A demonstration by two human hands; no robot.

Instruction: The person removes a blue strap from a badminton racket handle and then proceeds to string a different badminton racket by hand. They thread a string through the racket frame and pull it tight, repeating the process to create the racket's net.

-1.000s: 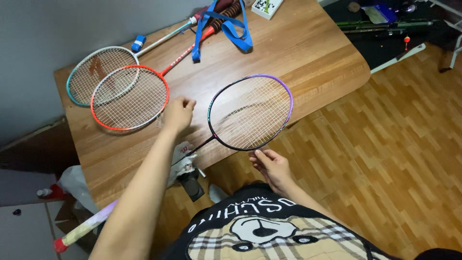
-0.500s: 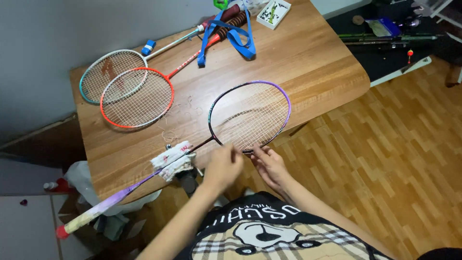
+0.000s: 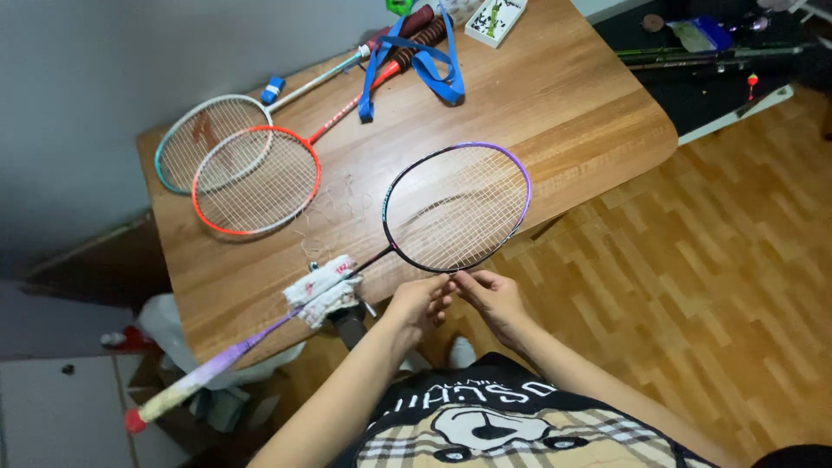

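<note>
Both sets of fingertips pinch at the near rim of the black-and-purple racket, the left hand and right hand meeting just below the frame. Its head lies on the wooden table, shaft clamped under a white rag (handle jutting past the edge). Farther off lie an orange racket, a white racket and a blue strap

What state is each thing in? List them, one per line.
Purple-rimmed racket: head flat on the table, shaft clamped in a cloth-wrapped vise.
Left hand: fingertips pinching at the frame's near edge.
Right hand: pinching there too.
Orange racket: flat, overlapping the white racket.
Blue strap: loose.
</note>
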